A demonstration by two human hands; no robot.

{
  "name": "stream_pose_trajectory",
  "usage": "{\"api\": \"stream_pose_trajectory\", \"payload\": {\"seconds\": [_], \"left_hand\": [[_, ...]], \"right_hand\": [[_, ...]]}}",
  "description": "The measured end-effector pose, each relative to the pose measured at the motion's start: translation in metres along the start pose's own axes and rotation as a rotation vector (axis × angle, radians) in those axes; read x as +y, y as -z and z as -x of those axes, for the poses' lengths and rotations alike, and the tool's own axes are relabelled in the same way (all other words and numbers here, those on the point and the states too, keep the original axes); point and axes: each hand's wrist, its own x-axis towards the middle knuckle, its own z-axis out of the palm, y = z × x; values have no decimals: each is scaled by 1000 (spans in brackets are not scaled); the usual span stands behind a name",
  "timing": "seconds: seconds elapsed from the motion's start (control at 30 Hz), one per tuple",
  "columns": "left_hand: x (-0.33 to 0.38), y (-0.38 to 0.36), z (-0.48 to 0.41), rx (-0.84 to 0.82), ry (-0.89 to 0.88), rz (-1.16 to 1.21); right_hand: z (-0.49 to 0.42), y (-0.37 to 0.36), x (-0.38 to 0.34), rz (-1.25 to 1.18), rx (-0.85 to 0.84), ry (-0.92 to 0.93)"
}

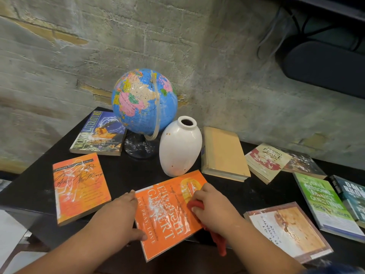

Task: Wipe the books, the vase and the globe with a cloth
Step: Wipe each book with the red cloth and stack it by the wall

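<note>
While the right hand bunches a red cloth under curled fingers and presses it onto the cover of the orange paperback, a loose tail of the cloth hangs off past the wrist over the table's front edge. Left hand lies flat and spread against the paperback's left edge – fingers straight, thumb tip touching the cover low down, nothing gripped. That paperback lies askew at the front of the black table, one corner jutting over the front edge. Just behind it stands the white vase, tilted, base near the paperback's far corner. Globe is on its dark stand at the back, beside the vase and near the grey brick wall. Other books lie flat – a World Literature book left of the globe's stand, a second orange book at front left, a tan hardback just right of the vase, a Filipino Peace Women book further right, a green book and a dark one at the far right, and a sandy-covered book by the right forearm. Many covers show whitish smears.
</note>
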Motion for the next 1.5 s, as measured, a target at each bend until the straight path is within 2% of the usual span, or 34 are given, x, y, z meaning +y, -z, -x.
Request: {"api": "stream_pose_trajectory", "payload": {"seconds": [0.13,0.27,0.4,0.53,0.6,0.7,0.87,1.03,1.13,1.33,1.43,1.5], "left_hand": [[0,0,0,0,-4,8],[-1,0,1,-3,-21,10],[-1,1,0,-6,-21,20],[-1,1,0,-3,-17,16],[-1,1,0,-3,-21,12],[-1,1,0,-9,-21,12],[-2,3,-1,-26,-20,21],[-2,2,0,-23,-18,37],[-2,2,0,-22,-16,40],[0,4,-1,-40,-3,45],[-1,4,-1,-42,-13,38],[-1,4,-1,-38,-15,44]], "right_hand": [[-9,7,0,34,39,-70],[-11,2,-4,23,34,-10],[-16,6,-3,26,68,-64],[-14,0,-4,18,39,18],[-16,5,5,-6,19,-23],[-25,10,11,32,77,-121],[-31,4,11,24,95,-39],[-39,7,13,45,154,-86],[-39,4,16,30,112,-26],[-50,6,14,53,149,-53],[-52,4,14,17,99,0],[-55,10,19,-12,90,-37]]}}
